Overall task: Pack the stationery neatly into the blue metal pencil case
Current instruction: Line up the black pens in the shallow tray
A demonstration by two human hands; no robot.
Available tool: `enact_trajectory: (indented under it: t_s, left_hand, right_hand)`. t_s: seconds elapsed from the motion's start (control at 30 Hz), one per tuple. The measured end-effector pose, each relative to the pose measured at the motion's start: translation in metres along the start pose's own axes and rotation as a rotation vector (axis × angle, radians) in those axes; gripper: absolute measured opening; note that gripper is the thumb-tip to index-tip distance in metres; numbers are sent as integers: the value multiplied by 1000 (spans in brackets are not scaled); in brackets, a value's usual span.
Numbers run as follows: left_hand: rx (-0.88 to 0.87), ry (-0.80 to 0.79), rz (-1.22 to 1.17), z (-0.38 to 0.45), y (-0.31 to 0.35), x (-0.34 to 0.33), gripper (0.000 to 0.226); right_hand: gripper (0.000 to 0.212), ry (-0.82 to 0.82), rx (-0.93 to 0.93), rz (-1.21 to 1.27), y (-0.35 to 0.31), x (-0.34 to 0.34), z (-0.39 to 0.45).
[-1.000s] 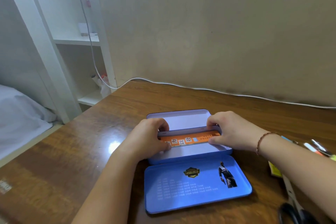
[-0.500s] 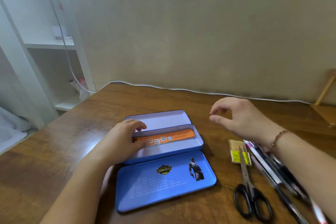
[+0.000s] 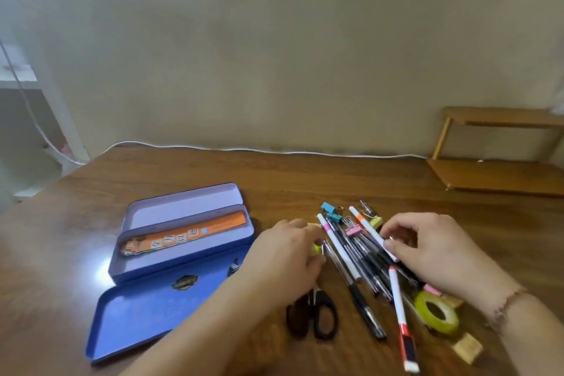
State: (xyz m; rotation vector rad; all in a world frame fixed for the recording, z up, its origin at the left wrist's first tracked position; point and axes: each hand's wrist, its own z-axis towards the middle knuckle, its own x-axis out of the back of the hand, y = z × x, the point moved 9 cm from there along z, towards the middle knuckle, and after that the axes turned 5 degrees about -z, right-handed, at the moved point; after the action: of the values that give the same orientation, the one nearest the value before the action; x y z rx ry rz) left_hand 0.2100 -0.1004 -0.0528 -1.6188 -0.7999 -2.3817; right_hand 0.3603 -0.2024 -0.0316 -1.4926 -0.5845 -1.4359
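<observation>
The blue metal pencil case (image 3: 183, 253) lies open on the left part of the wooden table (image 3: 305, 180), its lid (image 3: 146, 317) folded flat toward the person and its tray farther back. An orange ruler (image 3: 183, 236) lies lengthwise inside the tray. To the right of the case, well apart from it, a loose pile of pens (image 3: 363, 250) lies on the table, mostly black-bodied, with white markers across and beside it. Binder clips (image 3: 331, 213) in blue, pink and yellow lie at the far end of the pile. Black-handled scissors (image 3: 314, 314) lie at the near left of the pile, partly under the left forearm. A roll of yellow-green tape (image 3: 436, 311) lies at the near right, with a small tan block (image 3: 467, 345) just beside it. The left hand (image 3: 287, 256) rests at the left edge of the pile, fingers curled downward; motion blur prevents telling whether it holds anything. The right hand (image 3: 433, 247) is at the right edge of the pile, thumb and forefinger pinched on one white marker (image 3: 370, 230). A white cable (image 3: 274, 151) runs along the back edge of the table at the wall, and a wooden rack (image 3: 494, 143) stands at the far right.
</observation>
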Motion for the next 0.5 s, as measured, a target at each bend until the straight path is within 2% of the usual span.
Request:
enact_trajectory:
  t_s: [0.1, 0.23, 0.37, 0.5]
  left_hand:
    - [-16, -16, 57, 0, 3, -15, 32]
    - [21, -1, -25, -11, -6, -16, 32]
    - [34, -1, -51, -20, -11, -15, 26]
    - [20, -6, -74, -24, -12, -12, 25]
  right_hand:
    - [11, -81, -8, -115, 1, -9, -7]
    - [10, -163, 58, -86, -14, -23, -13]
    - [27, -105, 145, -105, -36, -26, -19]
    - [46, -178, 124, -198, -45, -38, -25]
